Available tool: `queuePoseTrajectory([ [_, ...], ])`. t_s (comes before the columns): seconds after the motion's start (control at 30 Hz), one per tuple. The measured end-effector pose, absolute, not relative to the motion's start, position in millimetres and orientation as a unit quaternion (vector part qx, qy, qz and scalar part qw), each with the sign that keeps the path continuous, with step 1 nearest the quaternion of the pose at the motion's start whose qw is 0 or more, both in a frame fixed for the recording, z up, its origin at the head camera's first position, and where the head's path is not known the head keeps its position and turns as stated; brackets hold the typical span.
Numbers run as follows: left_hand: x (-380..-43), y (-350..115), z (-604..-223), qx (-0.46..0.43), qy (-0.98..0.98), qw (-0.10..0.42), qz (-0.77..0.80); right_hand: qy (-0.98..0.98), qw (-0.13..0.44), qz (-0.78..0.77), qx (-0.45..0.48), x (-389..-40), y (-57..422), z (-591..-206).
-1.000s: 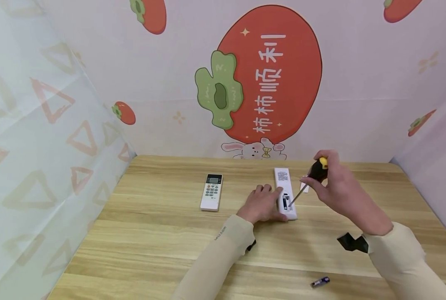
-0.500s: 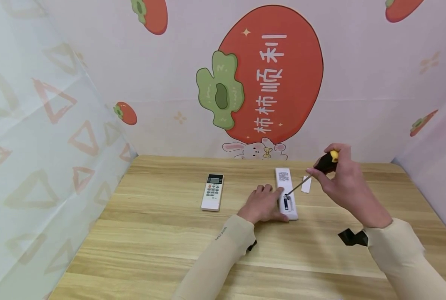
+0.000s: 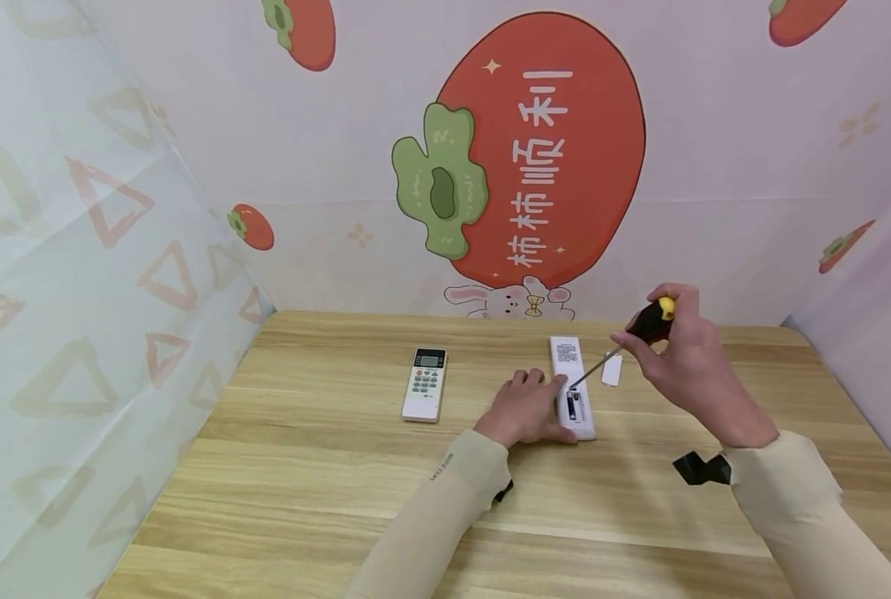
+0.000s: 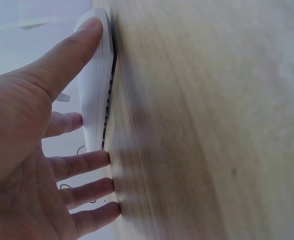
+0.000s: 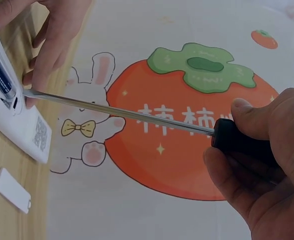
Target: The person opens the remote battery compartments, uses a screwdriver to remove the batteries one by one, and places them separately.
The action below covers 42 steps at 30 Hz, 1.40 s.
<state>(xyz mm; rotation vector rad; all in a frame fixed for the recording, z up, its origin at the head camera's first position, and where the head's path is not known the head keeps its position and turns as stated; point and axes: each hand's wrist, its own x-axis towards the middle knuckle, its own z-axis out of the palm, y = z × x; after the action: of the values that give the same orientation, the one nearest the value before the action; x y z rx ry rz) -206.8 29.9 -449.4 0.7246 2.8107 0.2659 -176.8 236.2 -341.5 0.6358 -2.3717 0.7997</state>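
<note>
A white remote control (image 3: 566, 358) lies back side up, its battery compartment uncovered. One dark battery (image 5: 1, 80) sits in one side of that compartment; the other side holds none. My left hand (image 3: 522, 409) steadies the remote: thumb on its near end, index finger at its side, the other fingertips on the table. My right hand (image 3: 688, 366) grips a black and yellow screwdriver (image 3: 650, 322) by its handle, the shaft slanting down to the left. Its tip is at the compartment's far edge; whether it touches I cannot tell.
To the left another white remote (image 3: 424, 387) lies with its buttons up. A small white battery cover (image 3: 611, 369) lies right of the remote being held, near the screwdriver shaft. The wooden table (image 3: 325, 482) ends at a printed backdrop (image 3: 325, 166).
The screwdriver tip has moved from the compartment's near right part to its far edge, my right hand shifting right and up. A loose battery near the front has left the view downward.
</note>
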Motion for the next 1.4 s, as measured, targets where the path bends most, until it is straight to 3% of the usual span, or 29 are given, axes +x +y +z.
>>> queuePoseTrajectory([
  [0.97,-207,31,-451,0.246,0.959,0.107,0.089,-0.882,0.261,0.319,0.227,-188,241,-349],
  [1.4,-206,31,-449,0.246,0.959,0.115,0.084,-0.894,0.227,0.306,0.235,-187,239,-349],
])
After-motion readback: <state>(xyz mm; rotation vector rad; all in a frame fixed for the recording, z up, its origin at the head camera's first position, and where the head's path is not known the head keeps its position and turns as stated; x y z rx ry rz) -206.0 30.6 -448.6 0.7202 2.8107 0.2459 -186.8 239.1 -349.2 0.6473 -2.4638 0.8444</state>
